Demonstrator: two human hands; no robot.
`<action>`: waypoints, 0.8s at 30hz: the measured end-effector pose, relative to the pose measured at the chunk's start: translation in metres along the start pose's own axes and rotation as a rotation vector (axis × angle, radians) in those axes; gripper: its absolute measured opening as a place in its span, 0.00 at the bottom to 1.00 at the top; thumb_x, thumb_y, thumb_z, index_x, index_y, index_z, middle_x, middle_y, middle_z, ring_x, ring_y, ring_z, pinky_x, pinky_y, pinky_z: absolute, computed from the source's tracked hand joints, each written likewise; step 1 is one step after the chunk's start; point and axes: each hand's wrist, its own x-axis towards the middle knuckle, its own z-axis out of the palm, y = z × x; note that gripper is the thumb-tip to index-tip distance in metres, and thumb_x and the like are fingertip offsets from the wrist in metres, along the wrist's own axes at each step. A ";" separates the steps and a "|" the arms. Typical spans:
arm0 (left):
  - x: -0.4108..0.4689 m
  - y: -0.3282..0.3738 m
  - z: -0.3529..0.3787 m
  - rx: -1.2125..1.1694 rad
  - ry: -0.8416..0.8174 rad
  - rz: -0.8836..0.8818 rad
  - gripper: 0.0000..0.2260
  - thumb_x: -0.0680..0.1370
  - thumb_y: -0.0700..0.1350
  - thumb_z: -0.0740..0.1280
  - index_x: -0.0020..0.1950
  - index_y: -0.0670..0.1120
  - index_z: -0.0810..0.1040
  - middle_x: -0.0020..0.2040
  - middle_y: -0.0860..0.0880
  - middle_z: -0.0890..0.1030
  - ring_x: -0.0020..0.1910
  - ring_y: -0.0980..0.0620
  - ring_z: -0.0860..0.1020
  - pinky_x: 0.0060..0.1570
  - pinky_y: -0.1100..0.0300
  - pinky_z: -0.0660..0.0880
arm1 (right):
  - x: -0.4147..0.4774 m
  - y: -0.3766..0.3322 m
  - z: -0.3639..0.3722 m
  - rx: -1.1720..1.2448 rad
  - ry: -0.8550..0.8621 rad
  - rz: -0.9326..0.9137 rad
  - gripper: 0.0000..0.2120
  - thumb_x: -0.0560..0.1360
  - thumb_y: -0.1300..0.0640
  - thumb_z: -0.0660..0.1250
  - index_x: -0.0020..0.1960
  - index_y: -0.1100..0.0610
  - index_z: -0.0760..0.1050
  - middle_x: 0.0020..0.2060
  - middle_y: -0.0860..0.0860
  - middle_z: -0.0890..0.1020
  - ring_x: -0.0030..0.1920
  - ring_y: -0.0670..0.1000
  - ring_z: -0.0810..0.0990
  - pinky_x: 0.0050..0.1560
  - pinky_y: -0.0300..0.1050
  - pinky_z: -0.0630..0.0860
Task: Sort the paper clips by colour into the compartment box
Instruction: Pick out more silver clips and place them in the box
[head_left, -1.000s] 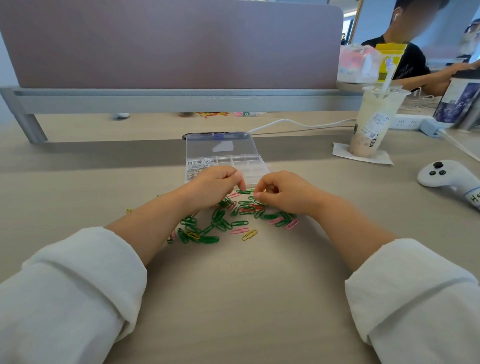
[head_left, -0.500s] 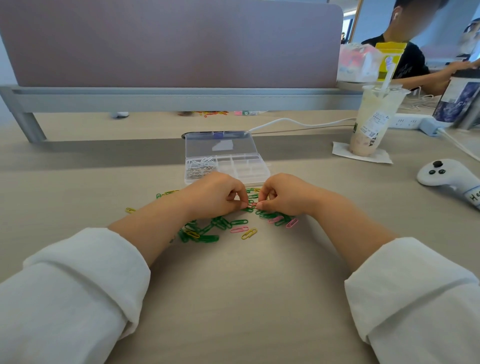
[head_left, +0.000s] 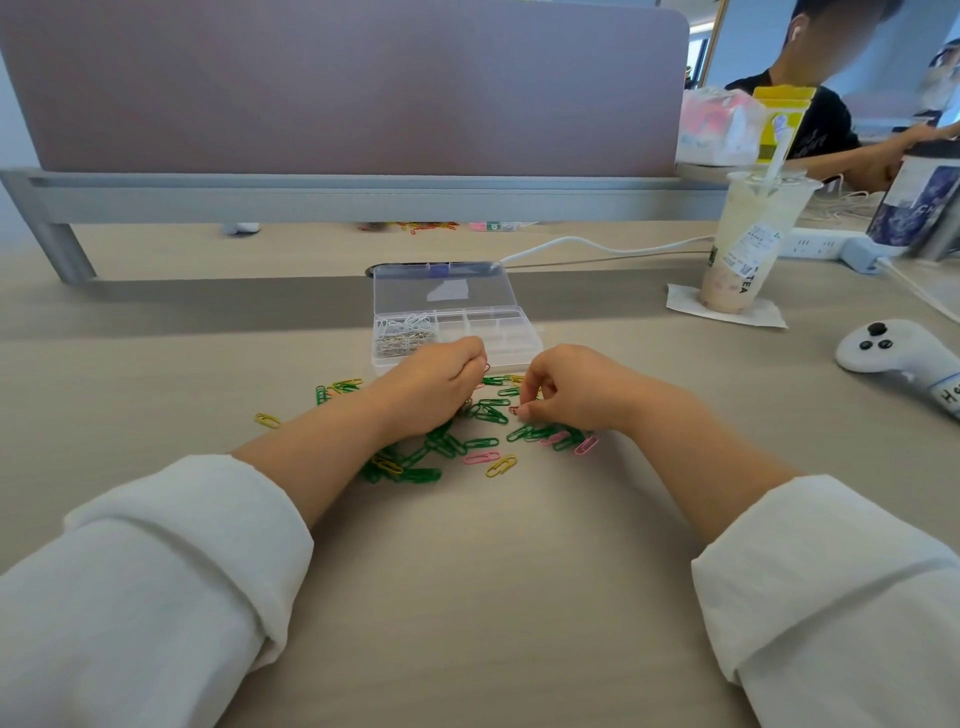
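Clips (head_left: 491, 415): mostly green, loose on the desk (head_left: 467, 597) before the compartment box (head_left: 511, 332), some under my wrists.
Left hand (head_left: 431, 387): curled round a dark red clip (head_left: 486, 368), mostly hidden.
Right hand (head_left: 569, 389): pinching a red clip (head_left: 514, 410), barely visible.

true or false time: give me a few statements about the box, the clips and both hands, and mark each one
1. The compartment box has its lid up. True.
2. Green clips already sit in a compartment. False: they lie on the desk; only white and silver clips are in the box.
3. The right hand pinches a red clip. True.
4. The left hand lies flat on the desk. False: its fingers are curled, holding a second red clip.
5. The drink cup stands left of the box. False: it is to the right, on a napkin.
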 end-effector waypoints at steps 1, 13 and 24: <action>0.000 0.000 0.001 0.006 0.012 0.005 0.14 0.82 0.47 0.50 0.36 0.52 0.63 0.34 0.51 0.70 0.35 0.52 0.68 0.37 0.56 0.63 | 0.000 -0.001 0.000 -0.007 -0.007 0.004 0.06 0.73 0.51 0.69 0.44 0.54 0.77 0.30 0.45 0.71 0.30 0.42 0.68 0.29 0.35 0.62; -0.002 -0.003 0.007 0.011 0.157 0.053 0.10 0.82 0.45 0.52 0.52 0.47 0.73 0.35 0.53 0.73 0.37 0.53 0.71 0.39 0.59 0.65 | -0.001 -0.007 0.003 -0.139 -0.031 -0.004 0.12 0.77 0.52 0.62 0.51 0.61 0.78 0.43 0.55 0.80 0.42 0.52 0.75 0.43 0.44 0.71; 0.000 -0.005 0.008 -0.017 0.249 0.066 0.13 0.82 0.41 0.51 0.56 0.47 0.74 0.37 0.54 0.75 0.33 0.61 0.70 0.36 0.69 0.67 | -0.001 -0.009 0.003 -0.082 -0.089 0.014 0.12 0.77 0.53 0.63 0.43 0.61 0.78 0.33 0.53 0.74 0.35 0.51 0.71 0.33 0.39 0.66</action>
